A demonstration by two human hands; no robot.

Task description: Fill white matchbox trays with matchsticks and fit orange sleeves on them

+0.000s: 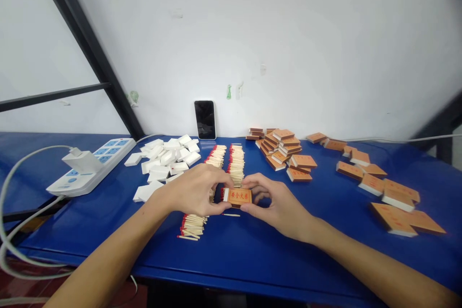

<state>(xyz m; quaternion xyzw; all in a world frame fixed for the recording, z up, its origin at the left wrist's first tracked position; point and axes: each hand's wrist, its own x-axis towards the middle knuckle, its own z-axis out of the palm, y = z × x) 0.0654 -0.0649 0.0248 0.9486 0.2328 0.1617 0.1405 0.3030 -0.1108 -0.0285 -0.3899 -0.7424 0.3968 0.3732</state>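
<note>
Box over the surface, beside the matches; left hand and right hand pinch its opposite ends. Uneven pressure could jam the tray (inside unseen); a slipping finger could scatter the matches.

Orange rectangular cardboard matchbox: red characters inside a thin darker border, brown side, white end. Slim wooden matchsticks: pale cream shafts, red heads. Small rectangular card trays: uniformly white. Stacked orange cardboard matchboxes: red print, brown sides, white ends. Smooth blue table: glossy, even tone. Long white plastic power strip: blue socket panels. Slim rectangular smartphone: black screen, white rim. Off-white wall: green flecks.
</note>
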